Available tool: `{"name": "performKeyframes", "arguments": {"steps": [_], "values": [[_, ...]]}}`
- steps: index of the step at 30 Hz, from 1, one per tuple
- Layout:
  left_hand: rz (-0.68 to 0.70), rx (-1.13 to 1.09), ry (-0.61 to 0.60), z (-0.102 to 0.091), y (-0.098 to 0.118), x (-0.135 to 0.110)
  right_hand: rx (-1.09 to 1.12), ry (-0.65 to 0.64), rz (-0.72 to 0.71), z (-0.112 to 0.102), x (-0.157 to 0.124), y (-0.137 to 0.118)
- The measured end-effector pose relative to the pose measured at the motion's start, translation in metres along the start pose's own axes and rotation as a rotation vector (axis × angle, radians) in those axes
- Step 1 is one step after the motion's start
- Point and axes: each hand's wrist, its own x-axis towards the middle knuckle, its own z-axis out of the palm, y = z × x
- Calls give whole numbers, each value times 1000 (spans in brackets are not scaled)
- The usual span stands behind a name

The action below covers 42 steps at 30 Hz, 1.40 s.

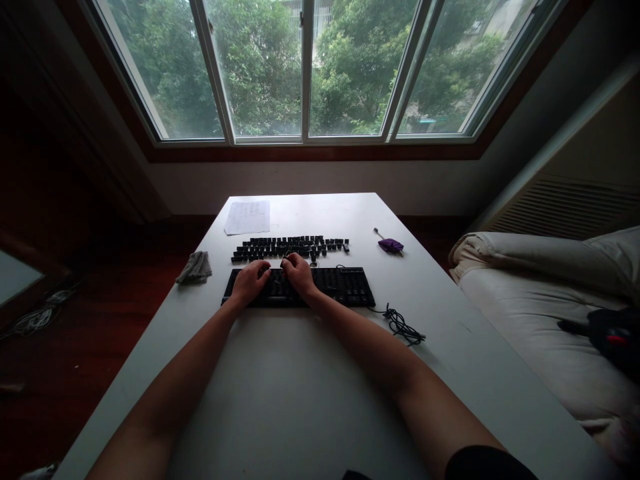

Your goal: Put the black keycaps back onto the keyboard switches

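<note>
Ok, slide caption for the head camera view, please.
Left hand and right hand over a black keyboard, rows of loose keycaps beyond it, on a white table.

You have before you a black keyboard (278, 288), lying flat, its long side running from left to right; its surface is partly hidden, and you cannot tell well which keys are in place; on its far side you see many small black keycaps (297, 250), loose, set in rough rows; near its right end lies a black cable (400, 325), loosely bundled.
</note>
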Motion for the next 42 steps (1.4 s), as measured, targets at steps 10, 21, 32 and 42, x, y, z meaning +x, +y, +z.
{"name": "performKeyframes", "arguments": {"steps": [10,21,32,42], "values": [[-3,3,-16,-1,1,0,14,48,34,-5,-5,-13],[-5,-3,-38,-3,5,0,30,56,38,-6,-6,-16],[13,9,-41,-3,4,0,118,34,78,-3,-3,-12],[7,20,-45,-3,5,0,137,20,22,3,2,6]]}}
